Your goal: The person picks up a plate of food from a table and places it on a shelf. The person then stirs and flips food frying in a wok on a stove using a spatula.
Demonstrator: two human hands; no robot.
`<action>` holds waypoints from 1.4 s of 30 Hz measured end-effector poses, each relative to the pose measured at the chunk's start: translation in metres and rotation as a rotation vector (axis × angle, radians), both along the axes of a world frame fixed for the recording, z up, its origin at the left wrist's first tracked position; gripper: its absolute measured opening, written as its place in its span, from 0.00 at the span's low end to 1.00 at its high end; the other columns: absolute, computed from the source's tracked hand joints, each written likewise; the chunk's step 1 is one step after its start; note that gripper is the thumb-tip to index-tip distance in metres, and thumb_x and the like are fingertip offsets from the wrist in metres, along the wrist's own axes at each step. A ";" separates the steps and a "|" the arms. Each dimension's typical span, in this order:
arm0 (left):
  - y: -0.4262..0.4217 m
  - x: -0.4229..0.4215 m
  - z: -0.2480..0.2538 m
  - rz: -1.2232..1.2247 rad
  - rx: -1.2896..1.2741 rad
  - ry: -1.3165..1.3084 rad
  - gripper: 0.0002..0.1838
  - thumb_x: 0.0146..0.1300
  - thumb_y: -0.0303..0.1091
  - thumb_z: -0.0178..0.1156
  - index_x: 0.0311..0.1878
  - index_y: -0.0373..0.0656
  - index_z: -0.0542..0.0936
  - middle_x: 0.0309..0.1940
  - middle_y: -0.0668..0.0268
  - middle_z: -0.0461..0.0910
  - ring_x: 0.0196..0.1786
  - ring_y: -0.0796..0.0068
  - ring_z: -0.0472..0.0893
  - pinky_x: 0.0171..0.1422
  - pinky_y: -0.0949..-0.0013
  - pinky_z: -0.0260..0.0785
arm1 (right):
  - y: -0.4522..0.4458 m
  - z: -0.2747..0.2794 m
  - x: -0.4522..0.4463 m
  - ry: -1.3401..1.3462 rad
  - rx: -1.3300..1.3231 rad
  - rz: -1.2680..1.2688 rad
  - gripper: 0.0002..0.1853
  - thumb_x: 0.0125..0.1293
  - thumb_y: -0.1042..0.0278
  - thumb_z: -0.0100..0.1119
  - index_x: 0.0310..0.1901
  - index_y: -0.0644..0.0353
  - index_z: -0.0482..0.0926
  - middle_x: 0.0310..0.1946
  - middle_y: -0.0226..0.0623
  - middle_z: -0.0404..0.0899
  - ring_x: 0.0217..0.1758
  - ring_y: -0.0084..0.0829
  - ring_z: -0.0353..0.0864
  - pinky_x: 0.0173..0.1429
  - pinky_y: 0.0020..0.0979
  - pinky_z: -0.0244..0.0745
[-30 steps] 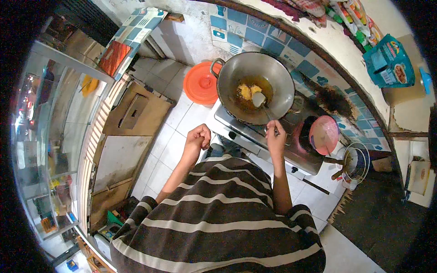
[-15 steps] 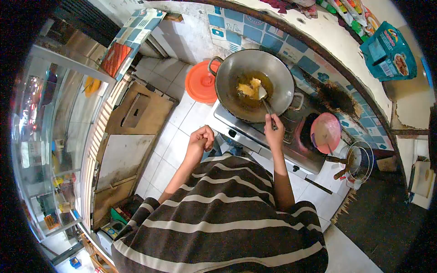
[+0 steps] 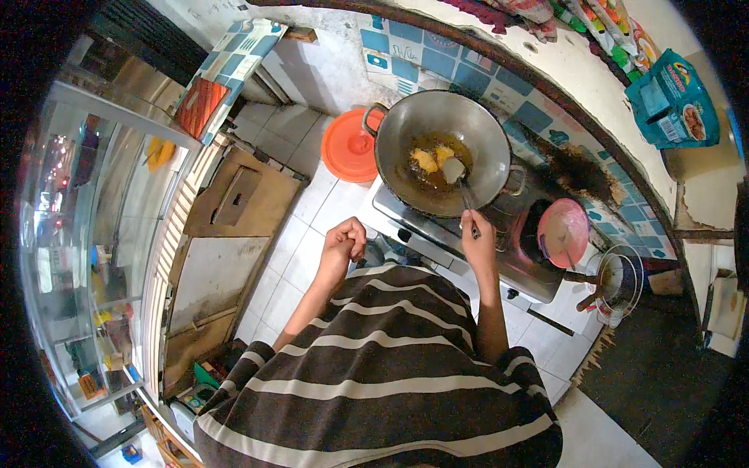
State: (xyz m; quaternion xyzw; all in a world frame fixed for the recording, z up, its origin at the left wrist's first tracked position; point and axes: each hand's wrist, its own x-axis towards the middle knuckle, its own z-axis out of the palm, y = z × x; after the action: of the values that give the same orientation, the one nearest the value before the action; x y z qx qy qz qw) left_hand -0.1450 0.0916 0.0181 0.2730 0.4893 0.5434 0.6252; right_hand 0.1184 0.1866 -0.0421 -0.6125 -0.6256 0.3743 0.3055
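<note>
A large metal wok (image 3: pixel 402 129) sits on the stove, with dark oil (image 3: pixel 433 181) in its bottom. Golden fried pieces (image 3: pixel 425 160) lie in the oil. Just right of them, the blade of a metal spatula (image 3: pixel 453 170) reaches into the wok. My right hand (image 3: pixel 478 232) is closed around the spatula's handle by the wok's near rim. Curled in a loose fist, my left hand (image 3: pixel 342 240) hovers in front of my body, left of the stove front, and nothing shows in it.
An orange lidded bucket (image 3: pixel 348 145) stands left of the wok. A pink bowl (image 3: pixel 563 232) with a utensil in it is at the stove's right end, near a wire-rimmed strainer (image 3: pixel 622 282). A teal pouch (image 3: pixel 675 100) stands on the upper ledge. A glass cabinet (image 3: pixel 101 234) is at left.
The spatula blade has turned and shows a greyer face beside the food. The fried pieces have shifted and now look like two lumps. My left hand keeps its fist.
</note>
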 end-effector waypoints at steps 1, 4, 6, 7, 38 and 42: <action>0.001 -0.001 0.000 -0.010 0.001 0.005 0.12 0.43 0.15 0.38 0.27 0.39 0.69 0.14 0.73 0.60 0.18 0.84 0.56 0.23 0.78 0.49 | -0.001 0.003 0.001 -0.035 0.013 0.007 0.18 0.69 0.58 0.48 0.38 0.69 0.77 0.37 0.49 0.80 0.43 0.45 0.78 0.51 0.37 0.70; 0.006 -0.001 0.003 -0.004 0.023 -0.015 0.12 0.42 0.14 0.38 0.27 0.39 0.69 0.14 0.73 0.60 0.17 0.84 0.56 0.23 0.77 0.49 | -0.002 0.006 0.002 -0.111 0.089 0.043 0.18 0.69 0.58 0.48 0.41 0.68 0.78 0.40 0.51 0.79 0.46 0.49 0.77 0.52 0.38 0.70; 0.007 -0.003 0.002 -0.002 0.024 -0.020 0.12 0.42 0.14 0.38 0.27 0.39 0.69 0.14 0.73 0.60 0.17 0.84 0.56 0.23 0.77 0.49 | 0.001 -0.007 0.003 -0.123 0.193 0.077 0.17 0.69 0.59 0.48 0.41 0.68 0.78 0.39 0.52 0.79 0.46 0.51 0.77 0.51 0.39 0.70; 0.009 -0.004 0.002 -0.003 0.025 -0.021 0.12 0.42 0.14 0.37 0.27 0.39 0.69 0.14 0.73 0.60 0.17 0.84 0.56 0.23 0.77 0.49 | 0.003 -0.001 0.001 -0.102 0.159 0.081 0.17 0.69 0.60 0.48 0.41 0.68 0.78 0.39 0.52 0.79 0.45 0.51 0.77 0.51 0.39 0.70; -0.002 -0.011 0.001 0.061 0.011 -0.059 0.11 0.43 0.14 0.38 0.27 0.38 0.69 0.13 0.72 0.60 0.17 0.83 0.56 0.23 0.77 0.50 | 0.002 -0.033 -0.033 -0.156 0.324 0.001 0.16 0.68 0.60 0.50 0.41 0.66 0.79 0.40 0.52 0.79 0.49 0.53 0.75 0.55 0.43 0.68; -0.003 -0.011 0.000 0.063 -0.003 -0.063 0.11 0.43 0.14 0.38 0.27 0.38 0.69 0.13 0.72 0.60 0.17 0.83 0.57 0.23 0.77 0.50 | 0.003 -0.020 -0.032 -0.023 0.061 -0.016 0.16 0.68 0.59 0.50 0.41 0.67 0.79 0.40 0.53 0.79 0.45 0.53 0.76 0.52 0.38 0.70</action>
State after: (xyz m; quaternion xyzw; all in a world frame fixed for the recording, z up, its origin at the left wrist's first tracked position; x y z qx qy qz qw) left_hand -0.1558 0.0888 0.0185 0.2393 0.4787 0.5704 0.6231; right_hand 0.0860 0.1900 -0.0616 -0.6121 -0.6353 0.3455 0.3199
